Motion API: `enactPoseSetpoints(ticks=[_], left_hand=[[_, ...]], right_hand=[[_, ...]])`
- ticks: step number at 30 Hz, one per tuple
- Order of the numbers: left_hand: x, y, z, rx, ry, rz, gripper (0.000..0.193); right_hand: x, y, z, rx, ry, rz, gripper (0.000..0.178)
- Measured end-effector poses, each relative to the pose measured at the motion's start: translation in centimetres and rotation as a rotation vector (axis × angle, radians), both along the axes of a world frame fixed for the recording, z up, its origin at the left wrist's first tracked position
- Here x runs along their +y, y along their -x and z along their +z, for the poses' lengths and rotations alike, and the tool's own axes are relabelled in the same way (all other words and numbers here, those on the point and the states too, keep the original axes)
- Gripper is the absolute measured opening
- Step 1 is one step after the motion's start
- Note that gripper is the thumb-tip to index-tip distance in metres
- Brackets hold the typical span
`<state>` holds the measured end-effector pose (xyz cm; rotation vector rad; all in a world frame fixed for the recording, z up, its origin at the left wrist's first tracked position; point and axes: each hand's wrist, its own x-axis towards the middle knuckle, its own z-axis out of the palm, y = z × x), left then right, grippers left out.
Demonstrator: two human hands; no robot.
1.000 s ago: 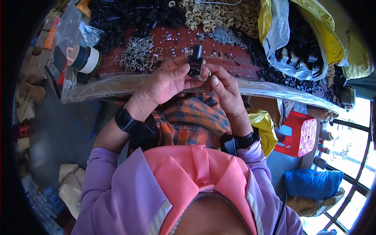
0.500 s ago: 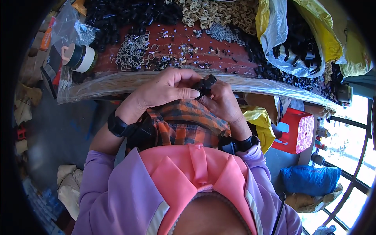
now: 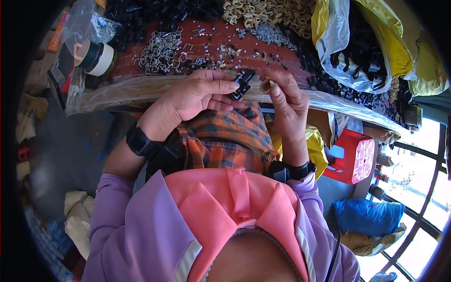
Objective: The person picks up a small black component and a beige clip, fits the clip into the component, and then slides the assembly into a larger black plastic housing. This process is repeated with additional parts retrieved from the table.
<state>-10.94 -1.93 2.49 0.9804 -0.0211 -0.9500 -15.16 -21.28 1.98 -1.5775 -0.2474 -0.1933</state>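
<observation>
Left grip (image 3: 196,96) grasps 1 black part (image 3: 243,84), right grip (image 3: 290,101) pinches 1 tan curved piece (image 3: 265,86).

One bare left hand (image 3: 199,95) plus one bare right hand (image 3: 292,103), one black plastic part (image 3: 243,84), one small beige curved piece (image 3: 266,86), two black wristbands (image 3: 140,142), one red plastic stool (image 3: 361,159), and honestly uncountable bent silver wire clips (image 3: 159,52).

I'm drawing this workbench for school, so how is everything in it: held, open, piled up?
Left hand: holding the black part
Black part: held, tilted
Right hand: pinching the tan piece
Tan piece: held, apart from the black part
Metal clips: loosely piled
White-and-yellow bag: open, black pieces inside
</observation>
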Motion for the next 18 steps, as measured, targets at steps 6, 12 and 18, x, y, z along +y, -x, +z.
enactPoseSetpoints(ticks=[6, 12, 18], left_hand=[[0.1, 0.6, 0.4, 0.053, 0.033, -0.091, 0.025], [0.1, 0.5, 0.2, 0.069, 0.095, -0.185, 0.028], [0.7, 1.4, -0.3, 0.099, 0.108, -0.216, 0.031]], right_hand=[[0.4, -0.6, 0.5, -0.413, 0.278, 0.104, 0.033], [0.6, -0.2, 0.3, -0.274, 0.151, 0.225, 0.037], [0.8, 0.5, 0.7, -0.264, 0.243, 0.277, 0.037]])
